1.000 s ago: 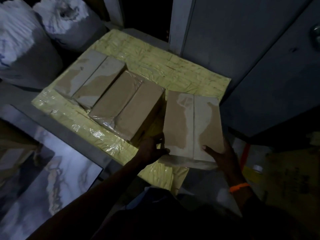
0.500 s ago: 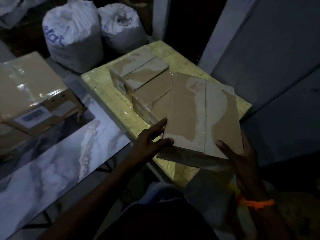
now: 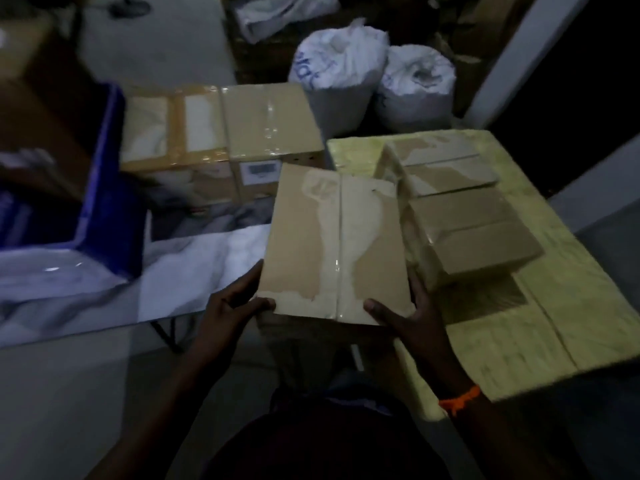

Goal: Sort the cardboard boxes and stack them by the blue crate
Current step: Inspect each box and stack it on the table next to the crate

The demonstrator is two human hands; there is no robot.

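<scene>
Box in my hands: the flat brown cardboard box sealed with clear tape [image 3: 332,244] sat at the near edge of the yellow plastic-wrapped platform [image 3: 554,306] a second ago. Now it is lifted clear and carried leftward, hanging over the gap between that platform and the white marble-patterned counter [image 3: 194,271].

Left hand [image 3: 228,306]: grips the box's near left corner, thumb on top, fingers along the side.

Right hand [image 3: 408,317]: grips the near right corner the same way, with an orange band [image 3: 460,398] on the wrist.

View: my head has turned left, so the blue plastic crate [image 3: 104,188] now shows on the counter's far left, blurred.

Stack so far: a large taped cardboard carton [image 3: 221,133] stands just beside the crate.

Left behind: two pairs of brown cardboard boxes [image 3: 478,230] remain on the yellow platform.

Background: two white woven sacks [image 3: 343,71] stand behind.

Meaning: I judge this box to be mid-transfer. It needs setting down by the crate, and more boxes wait.
</scene>
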